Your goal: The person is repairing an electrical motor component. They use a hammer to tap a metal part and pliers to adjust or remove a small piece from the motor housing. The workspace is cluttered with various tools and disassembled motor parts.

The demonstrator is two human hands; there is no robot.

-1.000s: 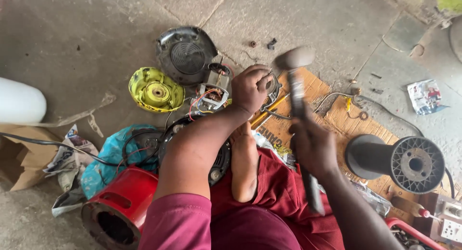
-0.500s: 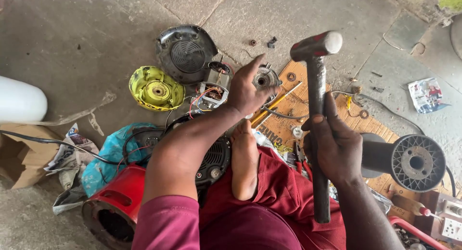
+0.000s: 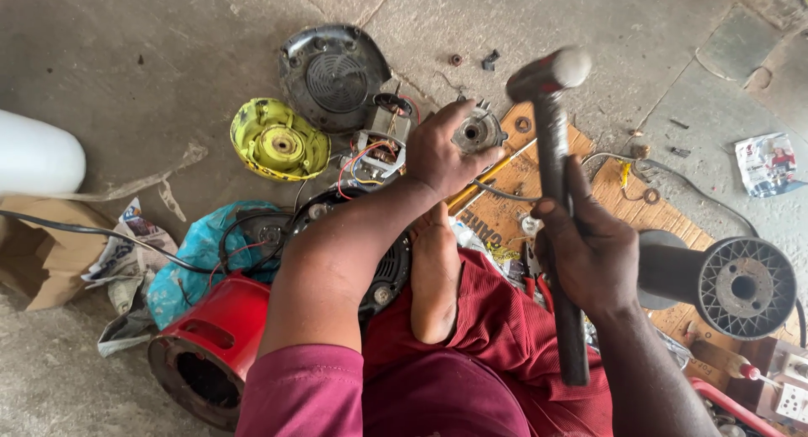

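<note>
the round metal motor part (image 3: 476, 134) sits on the far edge of the wooden board (image 3: 539, 172), just past the person's bare foot (image 3: 435, 277), and the left hand (image 3: 442, 155) is clamped over its near side, fingers curled round it, steadying it. the right hand (image 3: 589, 252) is clenched tight around the handle of a hammer (image 3: 551, 151), gripping mid-shaft, with the head lifted up and to the right of the part, a little blurred, not touching it.

going by how things lie, the stripping-down looks well along: the grey fan cover (image 3: 332, 71) is off and lying on the concrete at the far side, the yellow plastic housing (image 3: 278, 140) lies apart to its left, and a small wired piece (image 3: 379, 151) with red and blue leads sits loose just left of the held part. washers and small bits are scattered over the board. what seems left is the knocking on this part itself; whether anything has come free from it, i can't tell.

nearer in, a red casing (image 3: 215, 344) lies on its side at left beside a blue bag (image 3: 198, 252), and a black cable spool (image 3: 732, 285) rests at right.
</note>
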